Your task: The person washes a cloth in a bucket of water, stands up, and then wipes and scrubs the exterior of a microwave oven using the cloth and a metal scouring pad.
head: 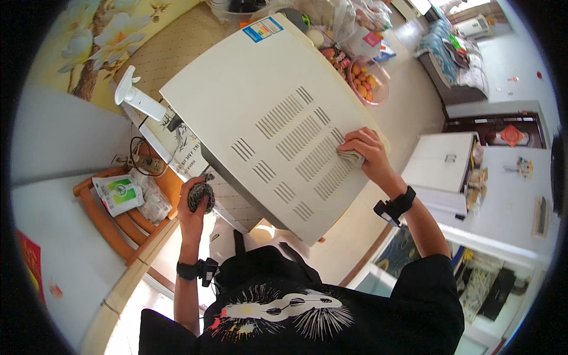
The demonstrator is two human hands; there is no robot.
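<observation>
A large white metal appliance housing (222, 93), looking like a microwave oven, lies before me with rows of vent slots on the face towards me. A blue-edged label (262, 29) is stuck near its far edge. My right hand (372, 153) grips a folded light-coloured cloth (350, 156) and rests it on the slots near the right edge. Off the housing's left side, my left hand (188, 214) holds a grey steel-wool scrubber (201, 196). Its fingers wrap around the scrubber, apart from the housing. Black bands with small devices sit on both wrists.
Beyond the housing's right edge stands a clear pink bowl of fruit (370, 88), with plastic bags (330, 20) behind. A white stand (141, 98) rises at the left. Below it are a power strip (151, 164) with cords and a wooden chair (106, 217) holding packets.
</observation>
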